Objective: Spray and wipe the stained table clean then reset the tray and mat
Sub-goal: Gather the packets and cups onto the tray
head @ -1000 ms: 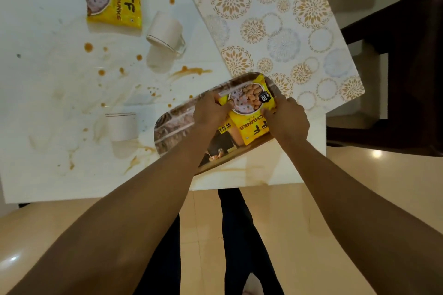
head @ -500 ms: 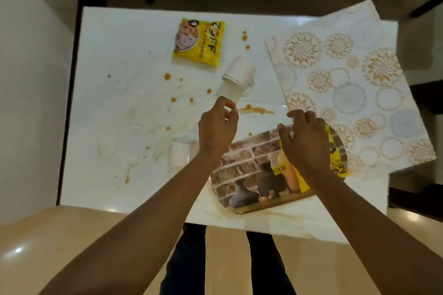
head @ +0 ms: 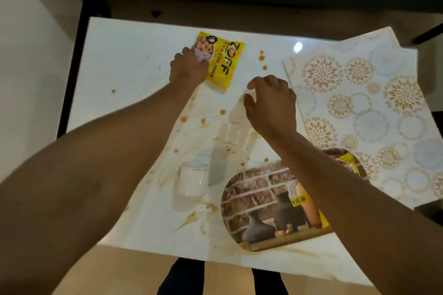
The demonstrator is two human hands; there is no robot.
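On the white table, brown stains spread across the middle. At the far side, my left hand grips the left edge of a yellow snack packet. My right hand arches with curled fingers over a tipped white cup, which it mostly hides; whether it grips the cup is unclear. The brick-print tray lies at the near edge under my right forearm. A second yellow packet lies on it. The floral mat lies askew on the right, overhanging the table.
An upright white cup stands left of the tray among smears. Small drops dot the table right of the far packet. A wall runs along the left, and dark furniture stands beyond the far and right edges.
Both hands left the tray and its packet and reached forward. The left hand went to the far packet and took its edge; the right moved over the tipped cup.
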